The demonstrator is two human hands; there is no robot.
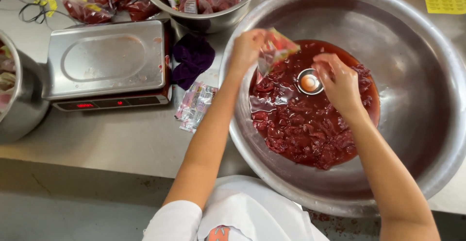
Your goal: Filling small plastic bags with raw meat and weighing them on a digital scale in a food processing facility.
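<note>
Over the wide steel basin [388,37] at the worktop's right end, the left hand [246,49] pinches a crinkled clear plastic pouch [274,51]. The right hand [340,83] curls around glossy dark-red fruit pieces [301,129] beside a small round metal cup [310,81] in syrup.

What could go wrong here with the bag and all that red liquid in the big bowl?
The small plastic bag, held in the left hand over the red pieces in liquid, could drip or spill outside the large steel bowl. Splashes might reach the digital scale or the empty bags beside it. Wet fingers on the right hand may weaken its grip.
</note>
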